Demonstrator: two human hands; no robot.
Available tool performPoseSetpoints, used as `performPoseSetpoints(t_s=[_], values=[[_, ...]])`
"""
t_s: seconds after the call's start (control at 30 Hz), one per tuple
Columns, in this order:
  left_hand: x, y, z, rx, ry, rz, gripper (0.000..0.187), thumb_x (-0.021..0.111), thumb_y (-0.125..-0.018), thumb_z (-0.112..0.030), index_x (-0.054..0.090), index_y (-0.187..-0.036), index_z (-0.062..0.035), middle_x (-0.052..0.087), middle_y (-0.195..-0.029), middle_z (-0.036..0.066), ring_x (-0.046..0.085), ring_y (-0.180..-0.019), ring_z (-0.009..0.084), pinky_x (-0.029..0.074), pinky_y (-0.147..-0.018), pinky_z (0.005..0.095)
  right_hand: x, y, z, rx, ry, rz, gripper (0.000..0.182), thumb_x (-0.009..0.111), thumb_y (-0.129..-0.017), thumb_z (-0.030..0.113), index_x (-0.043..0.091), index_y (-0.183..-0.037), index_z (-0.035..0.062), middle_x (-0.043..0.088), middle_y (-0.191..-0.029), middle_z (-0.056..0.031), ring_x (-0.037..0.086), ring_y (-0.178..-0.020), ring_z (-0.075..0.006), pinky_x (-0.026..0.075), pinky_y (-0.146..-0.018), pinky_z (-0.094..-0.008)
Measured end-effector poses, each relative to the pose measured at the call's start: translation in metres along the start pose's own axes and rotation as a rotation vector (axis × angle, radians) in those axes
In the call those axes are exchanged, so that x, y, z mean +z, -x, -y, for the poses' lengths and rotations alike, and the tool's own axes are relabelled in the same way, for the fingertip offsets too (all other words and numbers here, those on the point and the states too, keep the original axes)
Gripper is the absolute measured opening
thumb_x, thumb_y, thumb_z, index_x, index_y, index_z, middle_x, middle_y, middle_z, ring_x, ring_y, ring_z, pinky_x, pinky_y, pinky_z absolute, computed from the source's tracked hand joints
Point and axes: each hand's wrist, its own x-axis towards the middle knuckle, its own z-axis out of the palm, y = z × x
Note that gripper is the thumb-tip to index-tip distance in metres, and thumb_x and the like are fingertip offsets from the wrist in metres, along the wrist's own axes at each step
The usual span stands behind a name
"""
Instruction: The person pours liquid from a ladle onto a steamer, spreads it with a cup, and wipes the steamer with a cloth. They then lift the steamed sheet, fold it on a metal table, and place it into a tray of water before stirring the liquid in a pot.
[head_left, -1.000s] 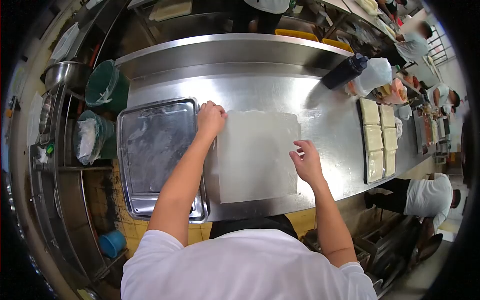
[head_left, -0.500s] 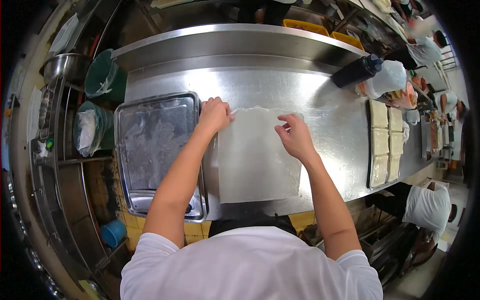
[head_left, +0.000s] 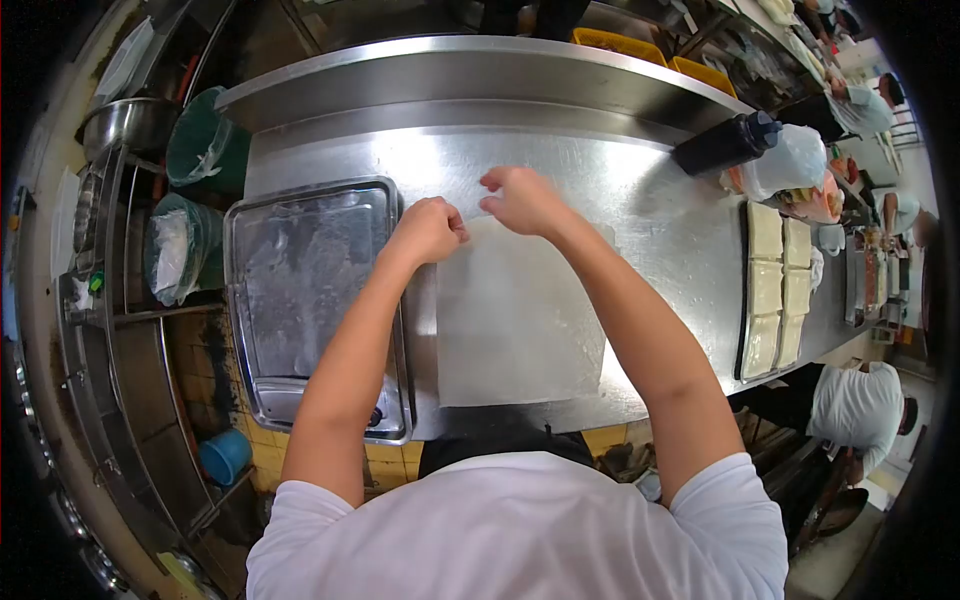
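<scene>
A thin, whitish, translucent sheet (head_left: pixel 520 320) lies flat on the steel table (head_left: pixel 680 290) in front of me. At its far left corner is my left hand (head_left: pixel 428 232), its fingers closed in a pinch on the sheet's edge. My right hand (head_left: pixel 525 203) hovers just beyond the far edge, thumb and fingers apart, holding nothing. Left of the sheet rests a wet, shallow metal tray (head_left: pixel 320 260), close under my left wrist.
On the right, a dark tray holds several pale, flat rectangular blocks (head_left: pixel 764 285). A black bottle (head_left: pixel 722 145) and a plastic bag (head_left: pixel 790 162) stand at the back right. Green bins (head_left: pixel 205 150) are on the left. A person in a white shirt (head_left: pixel 855 405) is at the right.
My right hand has moved left and away from me, from above the sheet's far right part to past its far edge. My left hand stays at the corner.
</scene>
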Motion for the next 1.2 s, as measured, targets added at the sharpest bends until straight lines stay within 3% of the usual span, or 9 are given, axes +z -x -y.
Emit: performPoseSetpoints(t_s=[0.1, 0.2, 0.3, 0.37, 0.47, 0.6, 0.8, 0.9, 1.2], values=[[0.003, 0.0, 0.011, -0.043, 0.241, 0.057, 0.016, 0.076, -0.087, -0.014, 0.072, -0.09, 0.0007, 0.074, -0.083, 0.013, 0.069, -0.079, 0.0218, 0.054, -0.074, 0.0365, 0.014, -0.029, 0.001, 0.021, -0.053, 0.383, 0.042, 0.072, -0.081, 0.017, 0.07, -0.119, 0.0003, 0.074, -0.109, -0.0183, 0.073, -0.093, -0.0299, 0.059, -0.08, -0.0398], [0.002, 0.002, 0.012, -0.067, 0.36, 0.077, 0.017, 0.077, -0.087, -0.018, 0.073, -0.088, -0.0013, 0.072, -0.079, 0.012, 0.066, -0.073, 0.0184, 0.052, -0.07, 0.0339, 0.012, -0.039, 0.001, 0.254, 0.056, 0.776, 0.039, 0.072, -0.076, 0.013, 0.072, -0.113, 0.0026, 0.075, -0.094, -0.0143, 0.073, -0.08, -0.0251, 0.058, -0.068, -0.0396], [-0.002, 0.001, 0.015, -0.057, 0.393, 0.071, 0.015, 0.076, -0.089, -0.015, 0.072, -0.088, -0.0008, 0.071, -0.077, 0.008, 0.062, -0.072, 0.0133, 0.05, -0.068, 0.031, -0.001, -0.033, -0.016, 0.302, 0.196, 0.85, 0.039, 0.07, -0.073, 0.012, 0.073, -0.11, 0.0005, 0.072, -0.089, -0.0165, 0.072, -0.073, -0.0258, 0.056, -0.061, -0.0436], [-0.009, 0.003, 0.011, -0.088, 0.374, 0.081, 0.012, 0.076, -0.089, -0.011, 0.071, -0.088, 0.0004, 0.07, -0.076, 0.002, 0.059, -0.071, 0.0088, 0.048, -0.067, 0.0277, -0.015, -0.021, -0.03, 0.316, 0.29, 0.836, 0.034, 0.073, -0.073, 0.012, 0.075, -0.106, 0.0048, 0.073, -0.085, -0.0134, 0.072, -0.074, -0.0253, 0.055, -0.062, -0.041], [-0.002, -0.008, 0.026, -0.04, 0.338, 0.048, 0.019, 0.077, -0.088, -0.019, 0.072, -0.089, -0.0007, 0.072, -0.078, 0.009, 0.064, -0.071, 0.016, 0.051, -0.068, 0.0329, -0.037, 0.0, -0.06, 0.317, 0.39, 0.819, 0.032, 0.075, -0.073, 0.012, 0.076, -0.105, 0.0088, 0.074, -0.087, -0.0128, 0.072, -0.081, -0.0281, 0.056, -0.069, -0.0413], [0.0, -0.017, 0.026, -0.066, 0.303, 0.059, 0.02, 0.077, -0.087, -0.021, 0.073, -0.089, -0.0011, 0.071, -0.077, 0.009, 0.063, -0.07, 0.0156, 0.051, -0.067, 0.0335, -0.057, 0.04, -0.097, 0.269, 0.638, 0.687, 0.032, 0.074, -0.074, 0.013, 0.078, -0.105, 0.0123, 0.074, -0.095, -0.0141, 0.07, -0.095, -0.0333, 0.055, -0.08, -0.0438], [0.006, -0.022, 0.022, -0.145, 0.269, 0.073, 0.02, 0.077, -0.088, -0.02, 0.073, -0.09, -0.0011, 0.071, -0.077, 0.008, 0.063, -0.07, 0.0158, 0.051, -0.066, 0.0335, -0.065, 0.088, -0.137, 0.099, 0.527, 0.262, 0.022, 0.075, -0.074, 0.017, 0.077, -0.096, 0.012, 0.074, -0.095, -0.0129, 0.069, -0.094, -0.0344, 0.056, -0.081, -0.0463], [0.008, -0.017, 0.02, -0.133, 0.253, 0.024, 0.021, 0.078, -0.088, -0.02, 0.073, -0.091, -0.0004, 0.072, -0.078, 0.009, 0.063, -0.07, 0.0156, 0.051, -0.066, 0.0332, -0.066, 0.097, -0.141, 0.234, 0.409, 0.28, 0.014, 0.071, -0.075, 0.015, 0.074, -0.087, 0.0092, 0.073, -0.091, -0.0147, 0.068, -0.09, -0.0366, 0.055, -0.079, -0.0462], [0.012, 0.011, 0.016, -0.06, 0.255, -0.09, 0.018, 0.076, -0.091, -0.017, 0.073, -0.091, 0.0012, 0.073, -0.078, 0.005, 0.062, -0.069, 0.0115, 0.05, -0.065, 0.0307, -0.068, 0.136, -0.135, 0.134, 0.241, -0.015, 0.011, 0.07, -0.075, 0.015, 0.07, -0.08, 0.005, 0.07, -0.081, -0.019, 0.067, -0.081, -0.0397, 0.053, -0.075, -0.0494]])
